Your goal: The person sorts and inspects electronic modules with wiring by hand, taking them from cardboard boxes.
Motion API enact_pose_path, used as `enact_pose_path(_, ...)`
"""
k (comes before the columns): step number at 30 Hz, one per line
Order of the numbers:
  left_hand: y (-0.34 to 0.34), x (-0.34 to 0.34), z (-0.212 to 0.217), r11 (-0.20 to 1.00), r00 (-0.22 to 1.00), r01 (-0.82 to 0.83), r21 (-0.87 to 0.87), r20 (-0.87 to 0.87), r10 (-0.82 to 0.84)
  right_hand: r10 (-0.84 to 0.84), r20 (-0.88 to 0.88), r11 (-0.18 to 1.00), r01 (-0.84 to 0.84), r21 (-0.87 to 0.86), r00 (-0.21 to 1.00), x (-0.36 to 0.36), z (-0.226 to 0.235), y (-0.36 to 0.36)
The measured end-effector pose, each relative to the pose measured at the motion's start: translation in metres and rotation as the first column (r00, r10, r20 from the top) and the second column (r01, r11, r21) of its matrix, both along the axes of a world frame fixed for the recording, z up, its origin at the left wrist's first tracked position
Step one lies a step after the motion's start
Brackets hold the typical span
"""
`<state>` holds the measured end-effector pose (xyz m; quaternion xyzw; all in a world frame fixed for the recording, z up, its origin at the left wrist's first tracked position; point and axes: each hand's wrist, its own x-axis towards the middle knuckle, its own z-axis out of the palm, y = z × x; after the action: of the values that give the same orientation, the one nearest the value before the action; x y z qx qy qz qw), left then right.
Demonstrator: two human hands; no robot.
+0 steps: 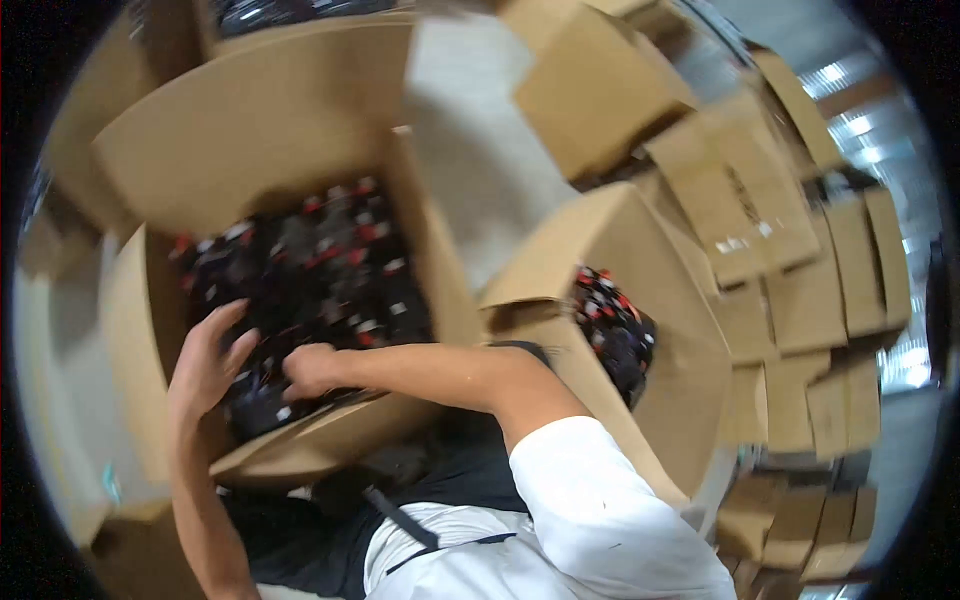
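Observation:
A large open cardboard box [255, 90] stands before me, holding many small black items [320, 265] with red and white bits. Their kind is too blurred to name. Over the box's left near corner is my left hand [205, 362], its thumb and fingers apart with nothing seen between them. My right hand [312, 371] reaches across to the near part of the same box, fingers curled down among the black items. Whatever those fingers may hold is hidden.
To my right, a second open box [690, 370] contains similar black, red and white items [612, 335]. Beyond it, stacked cartons [740, 190] line the right side. Grey floor [470, 150] shows between the boxes. Dark plastic-wrapped goods [290, 12] lie at the far edge.

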<state>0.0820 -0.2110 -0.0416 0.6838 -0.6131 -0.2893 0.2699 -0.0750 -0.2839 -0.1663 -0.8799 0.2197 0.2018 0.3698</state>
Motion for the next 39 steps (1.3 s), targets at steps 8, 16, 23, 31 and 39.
enact_pose_path(8, -0.008, -0.041, -0.036, 0.985, 0.991, 0.031, 0.172, -0.134, -0.008, -0.505, 0.272, 0.793, 0.316, 0.520, 0.819, -0.294, 0.229, -0.087)
enact_pose_path(16, 0.006, -0.187, -0.017, 0.871, 0.939, 0.338, 0.357, -0.062, -0.339, -0.978, -0.081, 0.207, 0.902, -0.378, 0.191, -0.701, 0.030, -0.088)
enact_pose_path(23, 0.015, -0.181, -0.025, 0.935, 0.933, 0.241, 0.260, 0.203, -0.297, -0.997, 0.028, 0.051, 0.845, -0.532, 0.078, -0.687, -0.058, -0.034)
enact_pose_path(31, 0.018, -0.182, -0.020, 0.950, 0.930, 0.217, 0.225, 0.249, -0.271, -0.999, 0.034, 0.029, 0.959, -0.282, 0.041, -0.641, -0.029, -0.023)
enact_pose_path(39, 0.021, -0.178, -0.025, 0.947, 0.934, 0.198, 0.252, 0.244, -0.260, -0.993, -0.087, 0.074, 0.997, 0.036, 0.077, -0.662, 0.096, -0.042)
